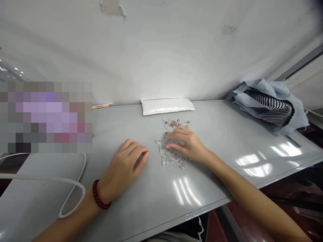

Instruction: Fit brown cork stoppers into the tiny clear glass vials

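Several small clear pieces [173, 156] lie loosely spread on the grey table [151, 201]. Behind them is a small cluster of clear pieces with brownish parts [174, 123]. Over the middle of the clear pieces is my right hand [185, 143], palm down, with thumb and fingers apart and nothing visibly held. My left hand [130, 159] rests on the table to the left of the pieces, fingers curled and the thumb close to the index fingertip; whether anything is between them is too small to tell. A dark red beaded bracelet [99, 196] circles the left wrist.
A white padded packet [168, 106] lies against the wall behind the pieces. Light blue cloth with a striped part [272, 104] is bundled at the right. A white cable [75, 183] loops across my left forearm. A red and white pen-like item [102, 106] lies at the back left, beside a blurred area.
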The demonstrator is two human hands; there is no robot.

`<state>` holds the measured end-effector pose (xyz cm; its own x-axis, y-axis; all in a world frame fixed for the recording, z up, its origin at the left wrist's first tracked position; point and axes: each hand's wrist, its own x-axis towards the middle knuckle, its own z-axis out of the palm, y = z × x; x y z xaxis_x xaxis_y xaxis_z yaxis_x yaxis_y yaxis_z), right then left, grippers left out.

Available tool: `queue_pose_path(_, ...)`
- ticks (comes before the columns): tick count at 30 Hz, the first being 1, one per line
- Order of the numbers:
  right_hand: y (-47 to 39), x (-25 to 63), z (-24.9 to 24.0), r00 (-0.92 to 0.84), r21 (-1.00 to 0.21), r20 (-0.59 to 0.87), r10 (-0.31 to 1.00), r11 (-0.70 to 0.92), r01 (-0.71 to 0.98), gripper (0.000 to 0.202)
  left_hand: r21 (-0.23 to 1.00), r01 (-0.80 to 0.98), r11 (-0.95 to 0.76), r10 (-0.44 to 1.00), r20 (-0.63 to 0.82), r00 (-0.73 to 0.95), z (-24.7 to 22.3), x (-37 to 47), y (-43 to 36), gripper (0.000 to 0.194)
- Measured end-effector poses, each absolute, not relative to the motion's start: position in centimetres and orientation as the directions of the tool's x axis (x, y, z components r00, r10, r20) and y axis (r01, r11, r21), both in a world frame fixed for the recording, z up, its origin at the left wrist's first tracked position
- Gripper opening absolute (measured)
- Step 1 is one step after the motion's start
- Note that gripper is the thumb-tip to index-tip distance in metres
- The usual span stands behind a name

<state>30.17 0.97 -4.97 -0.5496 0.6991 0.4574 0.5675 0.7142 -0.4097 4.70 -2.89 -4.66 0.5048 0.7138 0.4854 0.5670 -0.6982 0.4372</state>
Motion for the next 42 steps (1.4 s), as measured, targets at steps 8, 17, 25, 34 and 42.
queue_pose_path(8, 3.6, 31.1, -5.6, -0.520, -0.453, 0.351, 0.778, 0.628, 0.633, 0.020, 0.417, 0.574, -0.704, 0.707, 0.478, 0.521, -5.2, 4.6, -2.7, 0.012)
queue_pose_path(17, 3.5, 30.5, -6.7, -0.510, -0.394, 0.330, 0.794, 0.607, 0.690, 0.020, 0.420, 0.588, -0.691, 0.719, 0.485, 0.498, -4.9, 4.6, -2.7, 0.015)
queue_pose_path(25, 0.4, 28.5, -4.7, -0.524, -0.396, 0.562, 0.640, 0.765, 0.508, 0.014, 0.455, 0.588, -0.668, 0.740, 0.488, 0.463, -5.0, 4.8, -3.0, 0.012)
queue_pose_path(34, -1.8, 25.4, -3.1, -0.654, -0.433, 0.541, 0.528, 0.842, 0.321, 0.016, 0.483, 0.525, -0.701, 0.710, 0.545, 0.447, -4.6, 5.1, -3.3, 0.014)
queue_pose_path(42, 0.3, 28.5, -5.1, -0.611, -0.357, 0.493, 0.620, 0.784, 0.507, 0.012, 0.376, 0.641, -0.669, 0.742, 0.397, 0.540, -4.2, 3.1, -2.2, 0.020)
